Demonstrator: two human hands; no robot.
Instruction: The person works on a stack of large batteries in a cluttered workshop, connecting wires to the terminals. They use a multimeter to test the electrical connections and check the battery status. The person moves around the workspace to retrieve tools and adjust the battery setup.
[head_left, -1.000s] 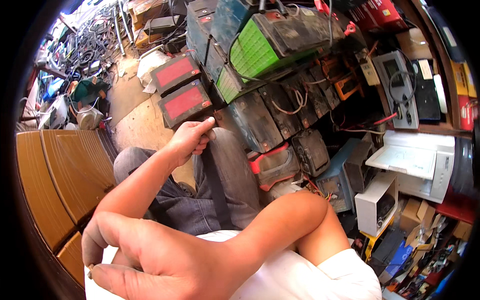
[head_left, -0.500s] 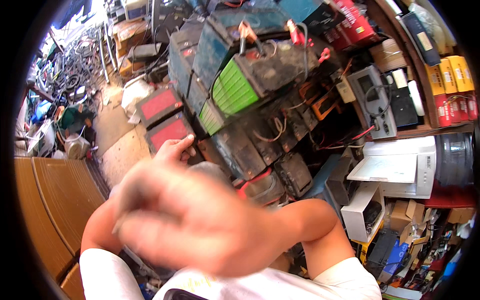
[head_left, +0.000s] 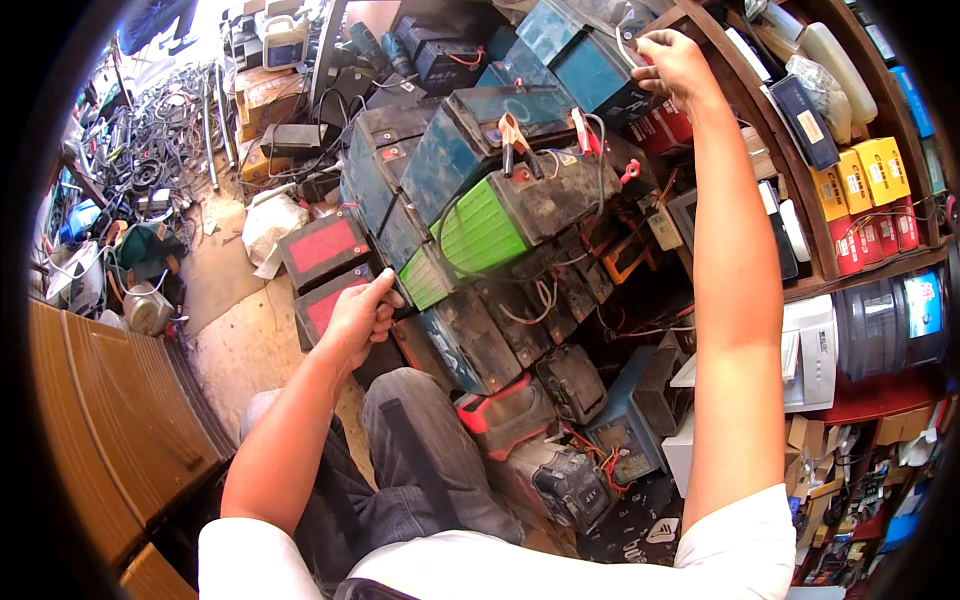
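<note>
My left hand (head_left: 362,318) is closed, thumb and forefinger together, beside two dark batteries with red tops (head_left: 322,250). Whatever its fingers hold, if anything, is too small to make out. At the far right, my right hand (head_left: 672,68) is raised with curled fingers, next to a thin white strip or cable (head_left: 626,46) above a blue battery (head_left: 575,60). I cannot tell what that hand grips. Between the hands stand stacked large batteries, one with a bright green side (head_left: 480,235). An orange-handled clamp (head_left: 513,135) and a red clamp (head_left: 583,132) sit on top of the stack.
Shelves at right hold yellow and red boxes (head_left: 880,168) and a dark blue box (head_left: 806,122). A red-and-grey case (head_left: 508,415) lies near my knees. Tangled cables (head_left: 150,150) cover the far left floor. A brown cabinet (head_left: 130,410) stands at near left.
My right hand has swung from close before the camera, where it was blurred, out to the far right. My left hand stays by the red-topped batteries. The view has shifted slightly.
</note>
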